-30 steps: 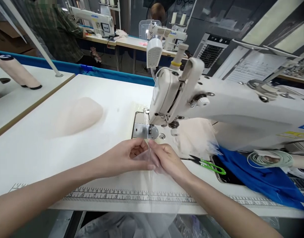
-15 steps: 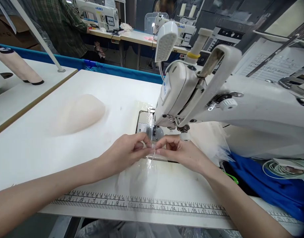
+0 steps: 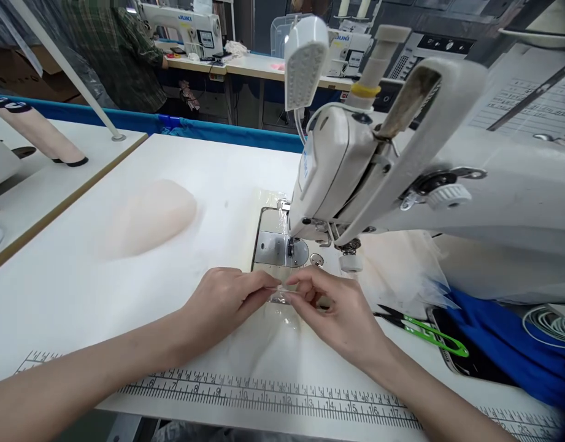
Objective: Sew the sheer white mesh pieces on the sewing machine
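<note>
Between my two hands, just in front of the needle plate (image 3: pixel 269 248) of a white sewing machine (image 3: pixel 330 178), is a thin, sheer piece of fabric (image 3: pixel 279 293). My left hand (image 3: pixel 227 301) pinches one side of its edge between thumb and forefinger. The other side is pinched in the fingertips of my right hand (image 3: pixel 330 301), a small gap away. The sheer fabric hangs faintly over the table toward me; its outline is hard to make out. To the left lies a pale beige, rounded sheer fabric piece (image 3: pixel 160 218).
More sheer fabric (image 3: pixel 402 270) lies under the machine arm. Green-handled scissors (image 3: pixel 434 337), a dark phone (image 3: pixel 475 362) and blue cloth (image 3: pixel 516 344) are at the right. A printed ruler (image 3: pixel 264 399) runs along the front edge. Across the way, a person in a plaid sleeve (image 3: pixel 139 37) is beside another machine.
Both hands have come slightly toward me, away from the needle, with the fabric edge between them. My view has shifted, so the scissors and phone show more.
</note>
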Action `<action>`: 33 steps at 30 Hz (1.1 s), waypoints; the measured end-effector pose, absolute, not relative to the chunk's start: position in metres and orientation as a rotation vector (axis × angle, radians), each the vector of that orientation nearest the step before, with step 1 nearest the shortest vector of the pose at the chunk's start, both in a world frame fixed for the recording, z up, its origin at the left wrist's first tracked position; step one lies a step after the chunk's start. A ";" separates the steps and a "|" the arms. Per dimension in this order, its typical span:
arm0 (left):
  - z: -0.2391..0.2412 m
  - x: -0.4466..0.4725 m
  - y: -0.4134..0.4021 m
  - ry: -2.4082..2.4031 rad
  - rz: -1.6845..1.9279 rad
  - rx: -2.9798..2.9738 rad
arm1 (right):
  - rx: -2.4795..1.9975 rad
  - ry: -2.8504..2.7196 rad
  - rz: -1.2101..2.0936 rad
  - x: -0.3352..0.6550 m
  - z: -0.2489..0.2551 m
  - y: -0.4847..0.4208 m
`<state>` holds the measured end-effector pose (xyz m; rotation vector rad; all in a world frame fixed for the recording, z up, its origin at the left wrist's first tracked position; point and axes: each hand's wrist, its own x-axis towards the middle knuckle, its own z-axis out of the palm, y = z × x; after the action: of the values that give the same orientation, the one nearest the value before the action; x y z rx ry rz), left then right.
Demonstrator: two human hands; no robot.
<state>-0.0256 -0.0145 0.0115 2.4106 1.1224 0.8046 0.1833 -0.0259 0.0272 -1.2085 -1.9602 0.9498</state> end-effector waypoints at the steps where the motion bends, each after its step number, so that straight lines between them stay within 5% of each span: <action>1: 0.011 -0.026 -0.015 1.116 0.832 2.443 | -1.204 -1.963 0.940 0.183 0.026 -0.027; 24: 0.016 -0.024 -0.016 1.042 0.885 2.411 | -0.981 -2.031 0.720 0.182 0.023 -0.027; 33: 0.026 -0.022 -0.024 1.063 0.738 2.038 | -0.650 -2.307 -0.076 0.193 0.031 -0.035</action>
<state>-0.0216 -0.0238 0.0260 2.0380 1.0626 0.7384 0.1927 -0.0347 0.0310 -0.6498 -2.3073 -0.0758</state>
